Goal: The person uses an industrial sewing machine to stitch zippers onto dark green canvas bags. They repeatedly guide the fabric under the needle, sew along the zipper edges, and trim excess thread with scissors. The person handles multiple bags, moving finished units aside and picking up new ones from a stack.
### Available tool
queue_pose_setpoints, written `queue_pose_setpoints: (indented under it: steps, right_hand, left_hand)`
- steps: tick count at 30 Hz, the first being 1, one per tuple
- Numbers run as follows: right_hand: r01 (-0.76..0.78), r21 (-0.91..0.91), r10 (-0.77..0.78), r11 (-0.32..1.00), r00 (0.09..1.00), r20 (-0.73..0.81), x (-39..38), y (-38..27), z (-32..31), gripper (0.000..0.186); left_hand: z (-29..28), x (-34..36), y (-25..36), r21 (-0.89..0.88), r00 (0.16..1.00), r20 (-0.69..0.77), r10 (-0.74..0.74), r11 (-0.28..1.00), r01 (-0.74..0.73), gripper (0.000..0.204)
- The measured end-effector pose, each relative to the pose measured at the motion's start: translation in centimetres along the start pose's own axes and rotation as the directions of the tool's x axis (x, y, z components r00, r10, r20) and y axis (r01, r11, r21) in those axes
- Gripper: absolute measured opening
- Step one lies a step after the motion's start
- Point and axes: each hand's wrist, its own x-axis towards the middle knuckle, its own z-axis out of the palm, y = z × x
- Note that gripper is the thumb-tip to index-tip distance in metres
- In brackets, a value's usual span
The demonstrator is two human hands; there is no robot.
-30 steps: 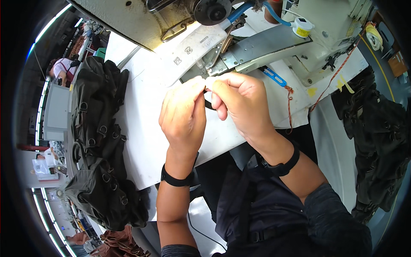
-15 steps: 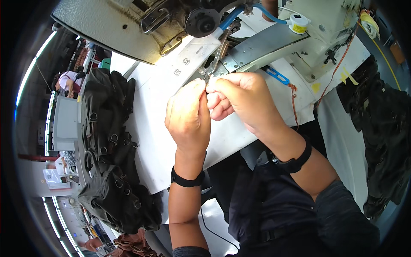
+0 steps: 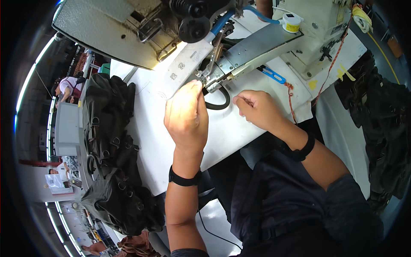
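Observation:
Under the head of a sewing machine (image 3: pixel 239 51), a thick black rounded strap (image 3: pixel 223 103) bends in a loop beside the needle area. One part of it runs up to the presser foot (image 3: pixel 206 79), and the other passes behind my left hand. My left hand (image 3: pixel 186 109) is closed in a pinch at the presser foot, around the strap's hidden end. To the right of the loop, apart from it, my right hand (image 3: pixel 259 110) hovers over the white table with fingers curled and thumb against them. Whatever it may hold is too small to see.
Dark bags with metal rings (image 3: pixel 109 141) are heaped along the left. A blue-handled tool (image 3: pixel 273 75) with an orange cord lies right of the machine arm. More dark pieces (image 3: pixel 385 128) hang at far right. Another person (image 3: pixel 67 88) works in the background.
My right hand has moved away from my left hand, to the right and slightly down. The black strap loop now shows between them. My left hand stays at the presser foot.

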Motion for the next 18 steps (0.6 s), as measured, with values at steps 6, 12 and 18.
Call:
queue_pose_setpoints:
  steps: [6,12,18]
  right_hand:
    - [0.003,0.040,-0.001,0.999,0.999,-0.040,-0.2,-0.2,0.1,0.029]
    - [0.036,0.099,-0.026,0.994,0.994,-0.105,-0.4,-0.7,0.3,0.029]
    - [0.030,0.098,-0.018,0.995,0.993,-0.120,-0.2,-0.3,0.3,0.028]
  left_hand:
    - [0.4,0.5,0.4,0.040,0.999,-0.040,0.013,0.999,-0.012,0.022]
    - [0.5,0.3,0.2,0.044,0.999,-0.046,0.010,0.999,-0.008,0.023]
    - [1.0,0.2,0.3,0.037,0.998,-0.067,-0.009,0.999,0.012,0.024]
